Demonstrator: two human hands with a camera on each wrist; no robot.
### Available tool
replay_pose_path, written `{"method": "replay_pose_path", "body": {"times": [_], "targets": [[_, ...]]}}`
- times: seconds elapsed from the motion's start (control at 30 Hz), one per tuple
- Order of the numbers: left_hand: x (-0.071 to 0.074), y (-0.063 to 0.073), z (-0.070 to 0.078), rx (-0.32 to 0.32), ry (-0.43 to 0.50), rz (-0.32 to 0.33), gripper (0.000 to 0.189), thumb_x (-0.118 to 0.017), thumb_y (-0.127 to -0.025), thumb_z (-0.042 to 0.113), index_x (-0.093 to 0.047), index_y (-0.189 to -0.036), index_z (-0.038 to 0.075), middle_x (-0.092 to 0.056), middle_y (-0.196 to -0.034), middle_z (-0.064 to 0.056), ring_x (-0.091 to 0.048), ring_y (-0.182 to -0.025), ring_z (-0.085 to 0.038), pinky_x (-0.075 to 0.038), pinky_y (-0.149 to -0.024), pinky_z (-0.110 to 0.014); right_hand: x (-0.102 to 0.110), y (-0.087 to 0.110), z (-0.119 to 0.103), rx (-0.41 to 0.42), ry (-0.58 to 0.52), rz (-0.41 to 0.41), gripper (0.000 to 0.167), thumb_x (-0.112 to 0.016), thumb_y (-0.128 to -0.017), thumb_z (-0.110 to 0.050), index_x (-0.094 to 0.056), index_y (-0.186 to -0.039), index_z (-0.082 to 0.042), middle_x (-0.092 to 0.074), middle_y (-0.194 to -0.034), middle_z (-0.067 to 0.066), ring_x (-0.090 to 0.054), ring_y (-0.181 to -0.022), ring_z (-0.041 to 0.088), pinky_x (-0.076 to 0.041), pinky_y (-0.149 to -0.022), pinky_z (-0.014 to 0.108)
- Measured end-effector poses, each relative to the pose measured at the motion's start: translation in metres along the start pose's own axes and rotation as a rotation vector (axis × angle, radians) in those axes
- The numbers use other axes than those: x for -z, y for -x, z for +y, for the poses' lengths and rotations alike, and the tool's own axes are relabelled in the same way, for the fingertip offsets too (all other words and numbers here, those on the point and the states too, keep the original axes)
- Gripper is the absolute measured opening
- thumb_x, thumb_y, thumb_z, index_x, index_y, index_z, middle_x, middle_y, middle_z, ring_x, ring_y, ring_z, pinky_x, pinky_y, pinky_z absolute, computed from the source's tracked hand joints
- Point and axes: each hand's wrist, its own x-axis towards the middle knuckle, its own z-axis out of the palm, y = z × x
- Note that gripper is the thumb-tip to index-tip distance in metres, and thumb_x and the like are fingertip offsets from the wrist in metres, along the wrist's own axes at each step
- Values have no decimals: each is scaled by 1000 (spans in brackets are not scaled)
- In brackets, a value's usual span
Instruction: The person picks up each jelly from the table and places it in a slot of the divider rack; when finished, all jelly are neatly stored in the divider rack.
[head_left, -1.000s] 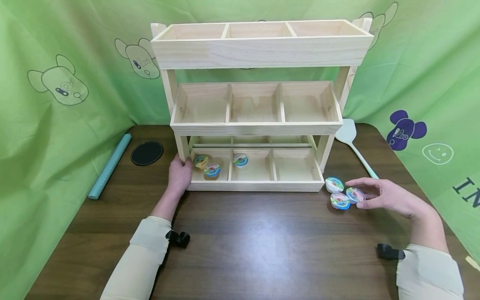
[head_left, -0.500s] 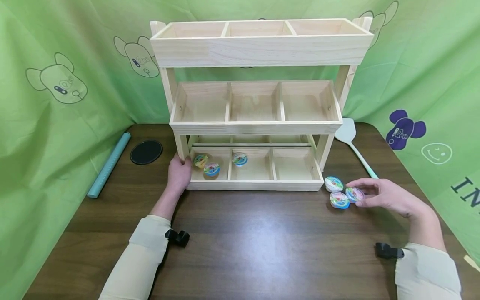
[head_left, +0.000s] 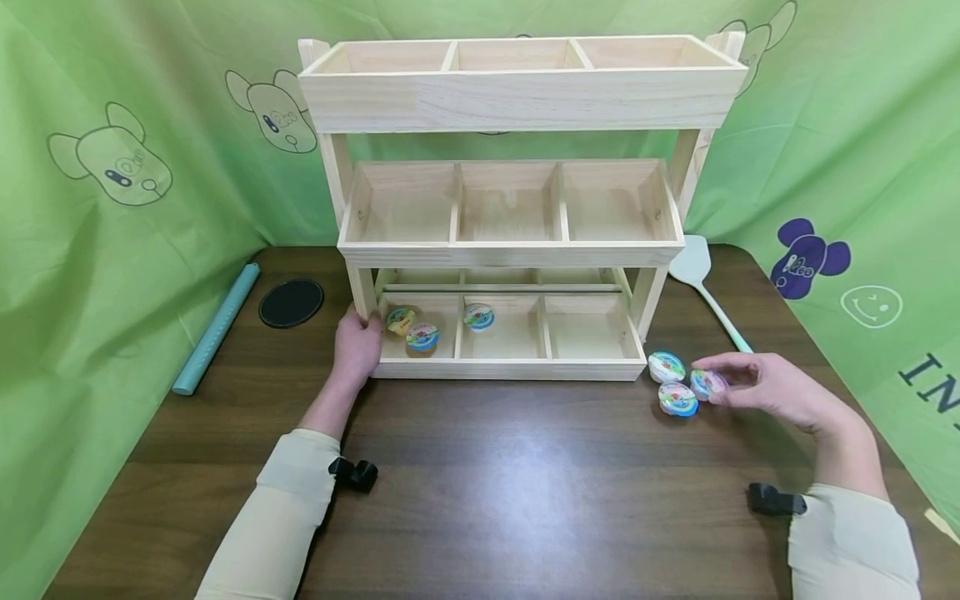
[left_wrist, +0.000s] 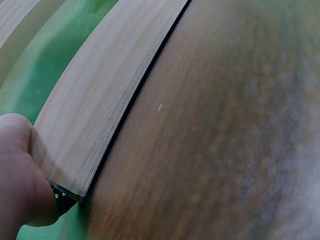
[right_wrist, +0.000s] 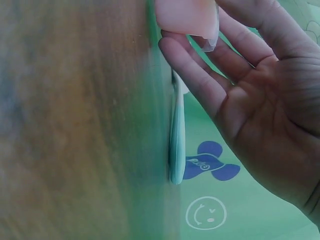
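Note:
My left hand (head_left: 357, 346) grips the left front corner of a pale wooden tiered shelf (head_left: 510, 371); in the left wrist view the thumb (left_wrist: 16, 131) lies against the end of its front board (left_wrist: 110, 90). To the right of the shelf, my right hand (head_left: 776, 392) pinches a pink-lidded jelly cup (head_left: 707, 383) between thumb and fingers. In the right wrist view the pink cup (right_wrist: 185, 16) shows between them. Two more jelly cups stand beside it, one at the back (head_left: 666, 367) and one in front (head_left: 678, 399).
In the bottom tier, a yellow jelly cup (head_left: 401, 320) and a blue-rimmed one (head_left: 422, 337) lie in the left compartment, another (head_left: 478, 317) in the middle. A fly swatter (head_left: 708, 287) lies at right. A blue tube (head_left: 217, 329) and black disc (head_left: 291, 302) lie at left.
My right thumb and fingers have drawn in on the pink jelly cup. The left hand keeps its hold on the shelf. The head view has shifted slightly.

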Motion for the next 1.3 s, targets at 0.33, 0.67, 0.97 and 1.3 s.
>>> {"method": "replay_pose_path", "body": {"times": [0.33,0.67,0.97,1.3], "targets": [[1,0,-1,-1,10,-2,46,-42,-105,14,-42,-143,-10,-54,-136,-32,-56,-117,-37,-46,-100,-50,3,2,-6,-36,-55,134,43,-80,-88,-19,-68,-128,-9,-71,-105,-6,-60,-90,3,-46,-74,15],[1,0,0,-6,3,3,46,-43,-104,15,-43,-143,-10,-54,-135,-32,-56,-117,-37,-46,-99,-50,1,-4,-24,-13,-87,171,44,-81,-88,-18,-68,-129,-10,-71,-107,-10,-63,-90,3,-48,-74,15],[0,-1,0,-4,7,4,46,-44,-103,14,-43,-143,-10,-54,-135,-32,-56,-117,-37,-45,-101,-51,-6,-13,-38,77,-182,176,43,-77,-89,-7,-67,-130,-5,-70,-113,-15,-67,-95,1,-49,-77,13],[0,-1,0,4,15,-10,48,-43,-104,13,-40,-146,-9,-52,-139,-32,-54,-123,-39,-44,-104,-51,-28,-37,-63,152,-245,94,40,-75,-88,-2,-67,-128,-1,-70,-109,8,-67,-88,10,-56,-71,23]]}}
